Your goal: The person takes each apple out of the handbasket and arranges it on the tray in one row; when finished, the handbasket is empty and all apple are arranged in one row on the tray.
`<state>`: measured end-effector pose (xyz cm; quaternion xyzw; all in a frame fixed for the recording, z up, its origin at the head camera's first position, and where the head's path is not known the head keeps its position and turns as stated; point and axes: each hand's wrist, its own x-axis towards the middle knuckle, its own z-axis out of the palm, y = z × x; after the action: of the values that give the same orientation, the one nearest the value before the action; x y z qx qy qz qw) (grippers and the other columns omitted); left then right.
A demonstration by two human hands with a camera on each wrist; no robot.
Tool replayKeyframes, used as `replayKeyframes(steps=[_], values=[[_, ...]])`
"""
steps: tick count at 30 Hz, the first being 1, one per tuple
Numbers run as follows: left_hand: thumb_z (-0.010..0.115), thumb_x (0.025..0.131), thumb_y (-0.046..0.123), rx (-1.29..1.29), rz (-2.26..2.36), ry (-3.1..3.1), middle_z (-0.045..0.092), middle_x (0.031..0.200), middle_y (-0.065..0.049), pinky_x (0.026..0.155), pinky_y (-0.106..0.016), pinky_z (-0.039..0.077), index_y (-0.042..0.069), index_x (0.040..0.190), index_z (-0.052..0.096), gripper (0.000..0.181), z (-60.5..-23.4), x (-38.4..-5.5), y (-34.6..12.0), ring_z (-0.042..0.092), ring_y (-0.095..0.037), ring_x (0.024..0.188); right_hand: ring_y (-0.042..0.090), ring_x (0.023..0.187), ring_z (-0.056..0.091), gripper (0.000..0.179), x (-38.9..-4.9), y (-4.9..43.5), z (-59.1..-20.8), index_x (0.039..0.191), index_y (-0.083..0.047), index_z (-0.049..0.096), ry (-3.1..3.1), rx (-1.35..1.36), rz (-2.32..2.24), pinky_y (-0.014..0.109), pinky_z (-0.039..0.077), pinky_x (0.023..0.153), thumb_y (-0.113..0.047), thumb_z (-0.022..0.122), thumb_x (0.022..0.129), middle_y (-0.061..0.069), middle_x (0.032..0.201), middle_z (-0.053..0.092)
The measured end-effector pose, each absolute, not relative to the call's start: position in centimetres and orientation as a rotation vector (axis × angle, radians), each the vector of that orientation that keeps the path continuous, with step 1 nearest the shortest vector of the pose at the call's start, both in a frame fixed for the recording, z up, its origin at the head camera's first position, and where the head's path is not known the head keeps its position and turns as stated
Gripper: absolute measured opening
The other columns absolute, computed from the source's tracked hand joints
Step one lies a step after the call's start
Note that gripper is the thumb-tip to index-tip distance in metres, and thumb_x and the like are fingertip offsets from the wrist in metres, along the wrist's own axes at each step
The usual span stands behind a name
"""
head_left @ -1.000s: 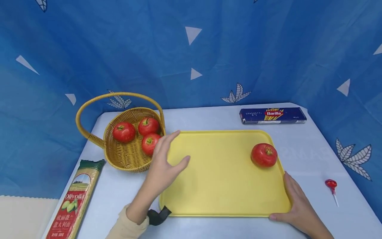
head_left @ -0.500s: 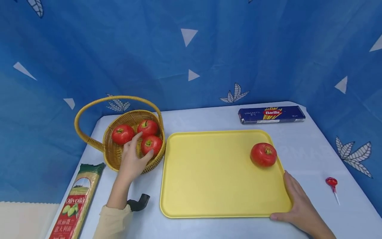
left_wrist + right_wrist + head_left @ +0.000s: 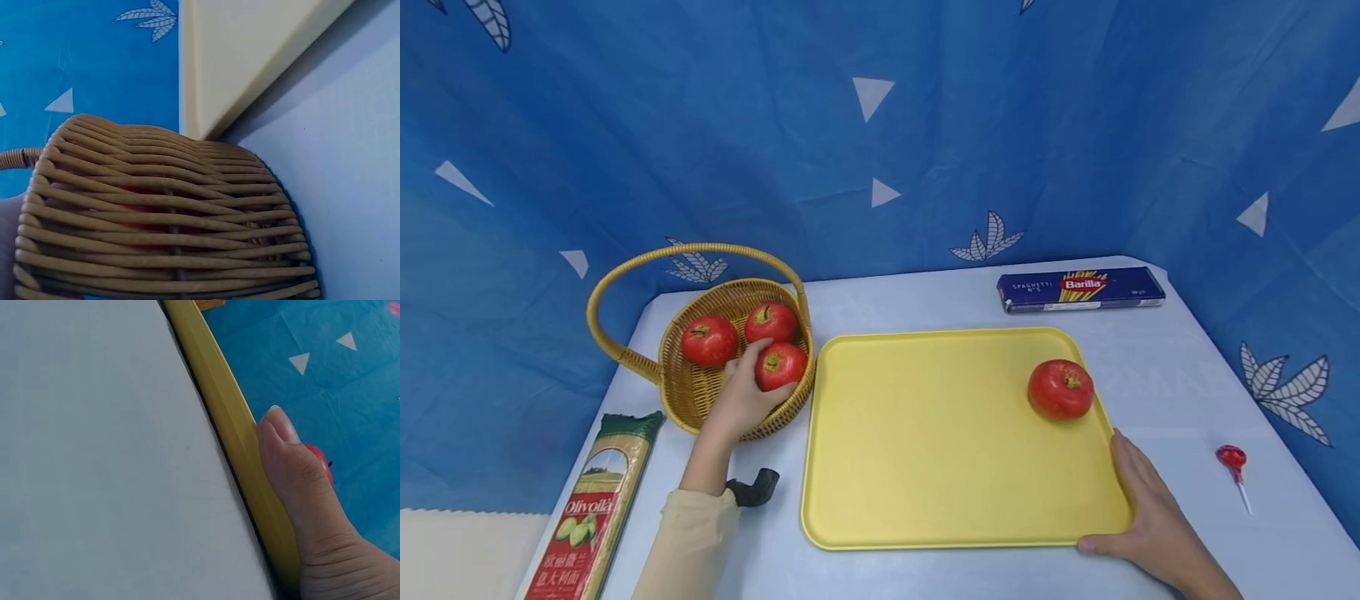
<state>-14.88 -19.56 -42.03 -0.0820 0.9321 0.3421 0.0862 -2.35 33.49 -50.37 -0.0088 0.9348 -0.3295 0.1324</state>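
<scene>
At the left, a wicker basket [image 3: 722, 392] with an arched handle holds three red apples. My left hand [image 3: 747, 398] reaches over its near rim and grips the nearest apple [image 3: 781, 365], thumb on one side and fingers on the other. The left wrist view shows the woven basket side [image 3: 169, 219], with red behind the gaps. My right hand [image 3: 1157, 525] holds the near right corner of a yellow tray [image 3: 925, 442], fingers along the right edge and thumb [image 3: 306, 481] at the front edge. One red apple [image 3: 1061, 389] lies on the tray's right side.
A blue spaghetti box [image 3: 1081, 290] lies behind the tray. Left of the basket is a bag of pasta [image 3: 595, 508] with a red label. A red lollipop [image 3: 1232, 458] lies at the far right. Blue patterned cloth [image 3: 880, 150] hangs behind the table.
My left hand has moved left from over the tray's left edge into the basket, and its fingers have closed around the nearest apple. The right hand stays at the tray's corner.
</scene>
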Motion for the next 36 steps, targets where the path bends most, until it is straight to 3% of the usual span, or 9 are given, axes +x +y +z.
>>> replayKeyframes(steps=[18, 28, 31, 36], values=[[0.075, 0.086, 0.034, -0.195, 1.053, 2.789, 0.041, 0.149, -0.022, 0.105, -0.064, 0.042, 0.018, 0.155, 0.020, 0.090, -42.8, -15.6, -19.6, 0.043, -0.043, 0.134, 0.053, 0.142, 0.011, 0.142, -2.4, 33.5, -50.1, 0.156, -0.014, -0.018, 2.709, -0.017, -0.932, 0.079, 0.027, 0.098, -0.051, 0.086, 0.068, 0.027, 0.163, -0.004], [0.078, 0.083, 0.037, -0.273, 1.118, 2.910, 0.045, 0.145, -0.020, 0.099, -0.062, 0.049, 0.014, 0.153, 0.026, 0.091, -42.7, -15.0, -19.4, 0.046, -0.041, 0.131, 0.053, 0.143, 0.009, 0.141, -2.4, 33.4, -50.1, 0.157, -0.019, -0.018, 2.711, -0.031, -0.989, 0.079, 0.022, 0.102, -0.047, 0.088, 0.068, 0.026, 0.164, -0.004], [0.078, 0.081, 0.039, -0.319, 1.151, 2.967, 0.046, 0.142, -0.020, 0.095, -0.062, 0.051, 0.016, 0.153, 0.027, 0.091, -42.4, -14.6, -19.2, 0.046, -0.040, 0.129, 0.054, 0.144, 0.007, 0.140, -2.4, 33.4, -50.2, 0.157, -0.019, -0.018, 2.712, -0.040, -1.009, 0.079, 0.019, 0.103, -0.045, 0.088, 0.068, 0.026, 0.164, -0.005], [0.081, 0.078, 0.038, -0.363, 1.212, 3.044, 0.044, 0.143, -0.019, 0.091, -0.063, 0.052, 0.021, 0.154, 0.028, 0.094, -41.2, -13.7, -18.6, 0.043, -0.039, 0.130, 0.053, 0.143, 0.010, 0.141, -2.3, 33.4, -50.1, 0.156, -0.018, -0.019, 2.709, -0.011, -0.954, 0.079, 0.024, 0.100, -0.049, 0.087, 0.068, 0.027, 0.164, -0.004]])
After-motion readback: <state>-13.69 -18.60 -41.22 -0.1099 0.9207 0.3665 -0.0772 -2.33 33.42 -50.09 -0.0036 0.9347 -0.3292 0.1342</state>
